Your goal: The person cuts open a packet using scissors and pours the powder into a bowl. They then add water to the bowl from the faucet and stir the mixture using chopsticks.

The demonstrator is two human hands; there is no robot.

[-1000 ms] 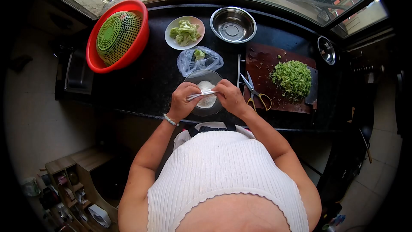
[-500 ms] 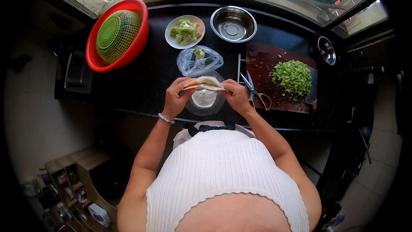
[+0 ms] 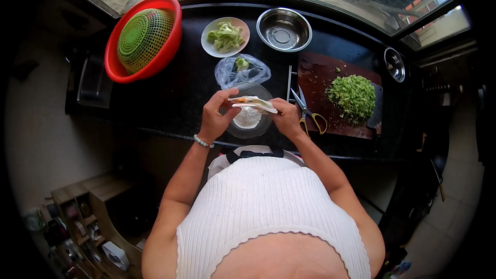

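Windows point(image 3: 356, 0) above dark counter point(image 3: 191, 72).

Centre: packet point(image 3: 257, 104) white with orange patch; powder point(image 3: 248, 119) white. Ten o'clock: basin point(image 3: 114, 71) red, colander point(image 3: 144, 40) green, mesh-patterned. One: bowl point(image 3: 284, 31) silver. Toward three: board point(image 3: 311, 75) reddish-brown. Six: top point(image 3: 271, 196) white, ribbed.

**Daylight and fisheye distortion at a kitchen counter.**

Daylight enters through the dark-framed glass windows point(image 3: 356, 1), the brightest zone. The polished black stone countertop point(image 3: 178, 101) is mostly dark, with a bluish sheen near the panes; the round stainless-steel bowl point(image 3: 283, 31) shows highlights. The light-brown wooden shelf unit point(image 3: 106, 188) lies in dim shadow. Straight edges bow outward, and the corners fall to black. Fine detail on the small white packet point(image 3: 261, 104) is indistinct.
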